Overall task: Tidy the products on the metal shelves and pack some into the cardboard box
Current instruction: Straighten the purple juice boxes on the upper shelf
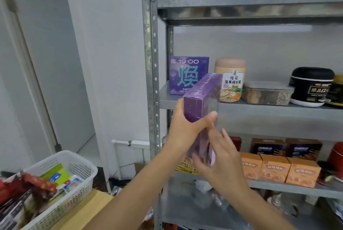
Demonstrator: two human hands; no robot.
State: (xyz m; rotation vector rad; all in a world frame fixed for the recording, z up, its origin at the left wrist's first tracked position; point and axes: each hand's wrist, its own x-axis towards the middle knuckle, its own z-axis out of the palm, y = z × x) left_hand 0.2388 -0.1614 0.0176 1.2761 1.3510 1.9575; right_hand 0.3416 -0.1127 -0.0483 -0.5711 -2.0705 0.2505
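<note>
Both bare forearms reach up and forward, drawing close together at the wrists. The left hand (186, 124) grips a purple box (196, 103) about its middle, thumb wrapped across the near face, fingers hidden behind. Just below that grip, the right hand (221, 157) lies against the box's lower end, fingers straight, spread and slightly blurred.

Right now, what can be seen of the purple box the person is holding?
The purple box is a flat rectangular carton with a glossy, film-like sheen, its print too blurred to read. It is held in the air, tilted, upper end toward the middle shelf. The left hand grips its narrow side, thumb across the edge; the right hand touches its lower end with straight fingers.
</note>
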